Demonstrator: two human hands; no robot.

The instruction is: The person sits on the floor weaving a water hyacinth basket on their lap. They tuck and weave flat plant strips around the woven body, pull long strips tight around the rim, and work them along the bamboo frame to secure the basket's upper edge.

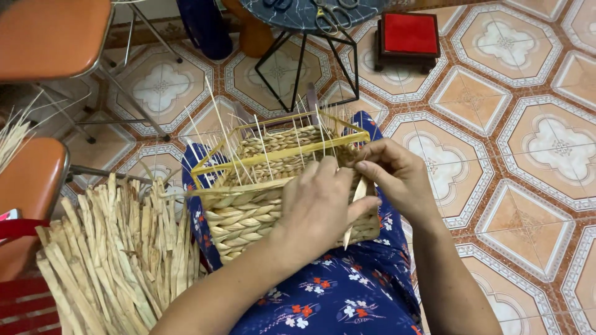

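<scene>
A: Biggest thing first?
B: Bundle of dried straw strips [118, 260] at the person's left, strips running near to far. Then the woven basket [273, 186] on the lap, yellow frame on top, open side up. Only thin upright stakes inside, nothing else visible.

A: Hands?
B: Left hand [320, 201] lies flat against the basket's near wall, fingers curled on it. Right hand [394, 177] pinches a straw strand [356, 205] at the right corner.

A: Strand axis?
B: Near vertical, lower end pointing down toward the lap.
</scene>
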